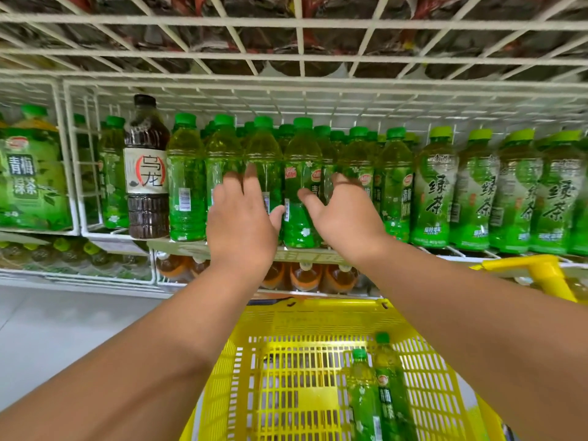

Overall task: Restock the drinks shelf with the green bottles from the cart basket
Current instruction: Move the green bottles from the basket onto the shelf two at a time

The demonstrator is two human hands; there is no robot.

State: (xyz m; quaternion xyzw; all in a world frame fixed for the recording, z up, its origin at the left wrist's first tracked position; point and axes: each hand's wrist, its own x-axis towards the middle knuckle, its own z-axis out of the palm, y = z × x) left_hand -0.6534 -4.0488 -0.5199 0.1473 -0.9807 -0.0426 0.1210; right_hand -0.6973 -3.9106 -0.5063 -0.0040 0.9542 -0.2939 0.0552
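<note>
Green-capped green tea bottles stand in rows on the white wire drinks shelf. My left hand and my right hand are both raised in front of the front row, fingers spread, palms toward the bottles. Between them stands one green bottle; my right thumb lies across its label and my left thumb is close to its side. Neither hand is closed around a bottle. Below, the yellow cart basket holds two green bottles lying at its right side.
A dark oolong tea bottle stands left of the green row. Lighter-capped green tea bottles fill the shelf's right part. A wire shelf hangs overhead. Orange drinks sit on the lower shelf. The yellow cart handle is right.
</note>
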